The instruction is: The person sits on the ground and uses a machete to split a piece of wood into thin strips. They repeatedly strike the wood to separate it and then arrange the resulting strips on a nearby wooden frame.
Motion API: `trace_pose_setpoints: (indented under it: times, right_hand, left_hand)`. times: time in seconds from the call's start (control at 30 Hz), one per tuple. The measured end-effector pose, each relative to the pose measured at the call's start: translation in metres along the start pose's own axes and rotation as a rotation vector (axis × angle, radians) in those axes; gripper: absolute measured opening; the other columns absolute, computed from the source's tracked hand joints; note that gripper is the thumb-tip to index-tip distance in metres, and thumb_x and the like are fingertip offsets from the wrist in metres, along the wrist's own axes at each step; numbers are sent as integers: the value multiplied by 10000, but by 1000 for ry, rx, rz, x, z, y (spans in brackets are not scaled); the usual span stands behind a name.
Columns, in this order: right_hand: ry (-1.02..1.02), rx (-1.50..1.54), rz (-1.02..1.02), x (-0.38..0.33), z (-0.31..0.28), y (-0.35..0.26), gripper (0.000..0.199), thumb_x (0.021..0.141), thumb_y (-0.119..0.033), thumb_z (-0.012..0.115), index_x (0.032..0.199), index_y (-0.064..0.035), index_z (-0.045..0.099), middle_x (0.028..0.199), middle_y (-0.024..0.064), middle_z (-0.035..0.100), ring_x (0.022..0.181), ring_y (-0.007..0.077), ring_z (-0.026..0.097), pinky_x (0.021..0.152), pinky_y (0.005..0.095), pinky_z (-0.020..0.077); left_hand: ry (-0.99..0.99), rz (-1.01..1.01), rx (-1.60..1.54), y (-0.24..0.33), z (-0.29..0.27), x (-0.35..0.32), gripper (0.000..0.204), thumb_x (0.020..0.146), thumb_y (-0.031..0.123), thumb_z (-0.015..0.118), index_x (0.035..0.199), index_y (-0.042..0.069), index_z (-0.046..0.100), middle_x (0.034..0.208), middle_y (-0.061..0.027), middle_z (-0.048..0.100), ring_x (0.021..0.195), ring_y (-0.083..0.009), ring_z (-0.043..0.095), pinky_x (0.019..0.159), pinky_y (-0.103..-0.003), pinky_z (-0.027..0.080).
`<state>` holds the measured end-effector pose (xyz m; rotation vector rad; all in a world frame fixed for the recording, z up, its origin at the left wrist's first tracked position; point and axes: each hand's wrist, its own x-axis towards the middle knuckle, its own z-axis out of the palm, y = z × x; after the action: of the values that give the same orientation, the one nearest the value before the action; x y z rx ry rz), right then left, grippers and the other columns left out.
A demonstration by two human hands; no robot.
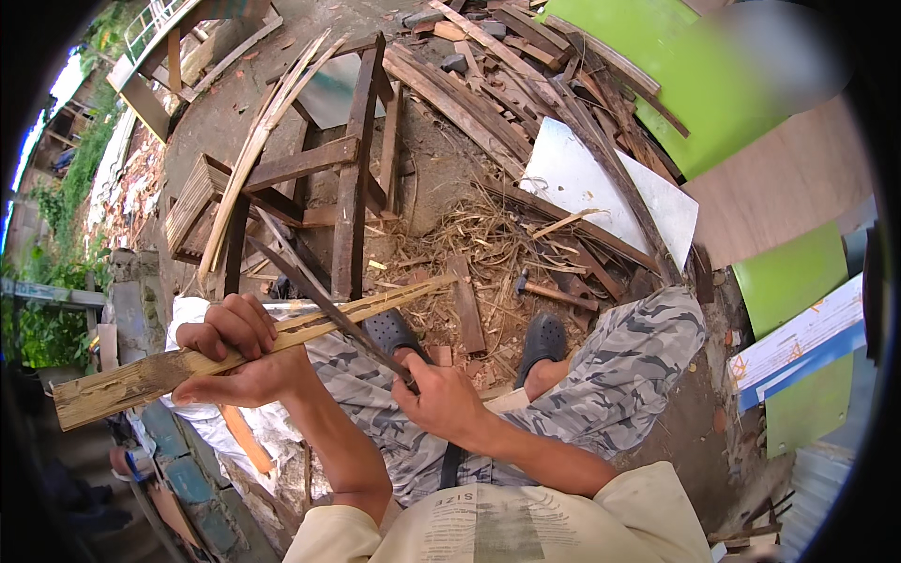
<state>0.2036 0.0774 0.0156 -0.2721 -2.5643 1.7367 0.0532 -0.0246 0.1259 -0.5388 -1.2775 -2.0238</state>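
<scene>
With 12 o'clock pointing away from the person, the left hand (235,357) sits between 8 and 9 o'clock, its fingers wrapped firmly over a rough wooden slat (302,328) and its thumb beneath. The slat's broad end juts toward 8 o'clock, while its thin tip reaches almost to the centre; a dark, ragged line runs along its length. The right hand (441,399), at 6 o'clock, is curled tight round the near end of a long dark machete-like blade (355,330); the handle is hidden within the grip. The blade points to between 10 and 11 o'clock and crosses in front of the slat, though whether the two touch cannot be told. A white sack (188,319) lies near the left hand, at 9 o'clock. Dark clogs (540,344) stand at 4 and 7 o'clock, below camouflage trousers (619,366). A wood-handled hammer (560,294) lies on the ground at 3 o'clock, and wood shavings (479,230) spread at 12. A brown timber frame (352,188) stands at 11, a scrap-wood pile (460,89) lies toward 12 to 1, and a white sheet (565,169) rests at 2 o'clock
</scene>
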Motion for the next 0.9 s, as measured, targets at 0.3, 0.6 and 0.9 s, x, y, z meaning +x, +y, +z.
trace_pose_setpoints:
  times: [0.3,0.6,0.9]
  right_hand:
    - [-10,22,46,1,-3,-4,245,915,-233,604,964,6,595,694,273,640,695,484,646,670,551,511]
    - [-57,-22,158,9,-4,33,267,895,-256,633,923,-1,559,683,244,620,666,466,652,658,530,541]
    - [-7,-60,172,-4,4,71,274,903,-262,609,992,-3,592,709,281,625,667,485,642,624,535,530]
  left_hand:
    - [8,2,-15,1,5,-2,653,940,774,329,735,155,307,476,24,270,384,-75,235,372,-218,158]
    - [-31,20,-21,7,2,-7,646,943,770,326,741,157,311,472,24,276,373,-74,239,360,-215,184]
    - [-26,7,-76,15,0,-9,645,944,769,322,756,152,328,480,20,294,380,-72,237,370,-225,198]
